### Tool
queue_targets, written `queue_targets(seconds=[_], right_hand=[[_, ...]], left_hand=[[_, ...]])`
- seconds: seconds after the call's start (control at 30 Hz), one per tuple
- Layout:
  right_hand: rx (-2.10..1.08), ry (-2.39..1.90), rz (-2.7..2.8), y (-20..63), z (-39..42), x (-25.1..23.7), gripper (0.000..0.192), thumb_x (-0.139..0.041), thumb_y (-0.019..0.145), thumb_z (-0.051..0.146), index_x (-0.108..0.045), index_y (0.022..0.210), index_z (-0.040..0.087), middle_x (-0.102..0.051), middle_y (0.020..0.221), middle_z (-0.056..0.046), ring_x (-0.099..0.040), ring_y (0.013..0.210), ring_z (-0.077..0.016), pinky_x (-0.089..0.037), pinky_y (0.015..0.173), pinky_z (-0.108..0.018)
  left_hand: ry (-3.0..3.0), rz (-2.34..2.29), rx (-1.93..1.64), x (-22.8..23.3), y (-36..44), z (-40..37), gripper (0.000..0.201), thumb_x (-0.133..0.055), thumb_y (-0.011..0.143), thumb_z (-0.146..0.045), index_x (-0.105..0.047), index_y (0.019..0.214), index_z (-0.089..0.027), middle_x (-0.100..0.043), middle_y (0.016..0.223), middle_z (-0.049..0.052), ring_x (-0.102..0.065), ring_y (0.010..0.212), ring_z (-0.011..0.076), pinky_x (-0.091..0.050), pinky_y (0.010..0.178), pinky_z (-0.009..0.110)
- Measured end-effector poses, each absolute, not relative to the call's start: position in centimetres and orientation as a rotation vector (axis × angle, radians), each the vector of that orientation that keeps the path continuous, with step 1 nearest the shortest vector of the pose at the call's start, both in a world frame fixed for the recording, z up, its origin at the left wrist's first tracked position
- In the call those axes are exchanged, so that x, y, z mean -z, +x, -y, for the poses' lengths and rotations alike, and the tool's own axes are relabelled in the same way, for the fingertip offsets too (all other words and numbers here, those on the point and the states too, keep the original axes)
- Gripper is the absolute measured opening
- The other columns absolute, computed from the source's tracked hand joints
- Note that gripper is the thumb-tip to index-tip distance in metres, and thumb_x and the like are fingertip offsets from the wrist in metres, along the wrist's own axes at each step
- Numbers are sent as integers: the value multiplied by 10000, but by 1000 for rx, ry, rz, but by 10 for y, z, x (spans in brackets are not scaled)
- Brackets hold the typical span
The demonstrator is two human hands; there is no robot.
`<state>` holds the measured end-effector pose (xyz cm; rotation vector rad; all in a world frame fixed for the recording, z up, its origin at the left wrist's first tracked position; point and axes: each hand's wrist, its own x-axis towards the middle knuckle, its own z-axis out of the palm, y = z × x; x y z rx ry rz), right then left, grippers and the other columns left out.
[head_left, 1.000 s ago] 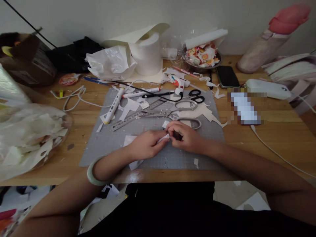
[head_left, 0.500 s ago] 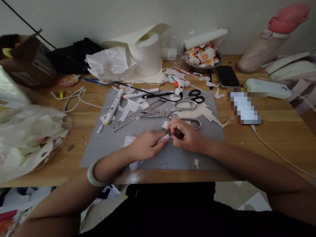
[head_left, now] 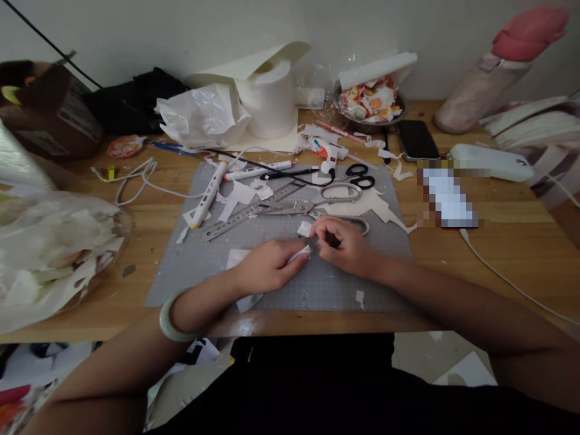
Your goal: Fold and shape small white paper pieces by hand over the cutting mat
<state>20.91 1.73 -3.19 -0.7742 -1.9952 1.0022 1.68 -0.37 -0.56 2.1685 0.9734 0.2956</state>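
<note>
Over the grey cutting mat (head_left: 181, 284), my left hand (head_left: 267, 266) pinches a small folded piece of white paper (head_left: 301, 251) between thumb and forefinger. Close by on the right is my right hand (head_left: 347, 244), its fingertips pressed together; whatever they hold is too small to make out. A small white paper block (head_left: 304, 229) lies just beyond the fingers. Large grey-handled scissors (head_left: 312, 209) rest behind my right hand, across a metal ruler (head_left: 226, 226). Another sheet of white paper (head_left: 248, 303) is partly covered by my left hand.
Markers (head_left: 210, 194), a glue gun (head_left: 330, 158), black-handled scissors (head_left: 360, 175) and paper scraps crowd the mat's far half. A plastic bag of scraps (head_left: 58, 260) stands at left. Phones (head_left: 417, 140), a power bank (head_left: 492, 162) and a pink-capped bottle (head_left: 480, 84) are at right.
My right hand has drawn slightly right, away from the paper in my left hand, leaving a small gap. My left hand stays in place with its paper.
</note>
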Motion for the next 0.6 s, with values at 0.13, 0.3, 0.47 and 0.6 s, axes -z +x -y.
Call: queue_targets(seconds=[0.13,0.3,0.47,0.6], right_hand=[[-1074,-715,2029,209,-16,31,138,-517,703,122,-403,706,200,-513,781,-7,-448,650,-105,-382,564,-223],[-1110,-737,2151,208,-14,30,127,-523,705,118,-447,774,194,-512,821,-3,-446,640,-91,-394,596,-225],[-1084,-742,2202,208,-16,33,88,-488,728,129,-431,733,196,-520,796,-10,-464,705,-121,-398,655,-256],[-1083,-732,2122,209,-17,34,113,-483,724,131,-398,702,202,-533,794,-15,-482,731,-135,-403,670,-273]], left_hand=[[2165,-955,-312,6,16,4,281,-328,911,-298,-510,751,-157,-518,619,-9,-479,558,115,-369,550,229],[2158,-922,-323,6,17,4,262,-333,913,-282,-551,855,-149,-584,695,11,-531,624,127,-405,609,240],[2167,-942,-312,6,17,4,259,-332,912,-287,-541,830,-155,-570,672,2,-523,610,125,-403,597,235],[2176,-950,-300,4,17,4,261,-326,915,-287,-526,805,-158,-546,647,-5,-504,583,120,-390,576,229]])
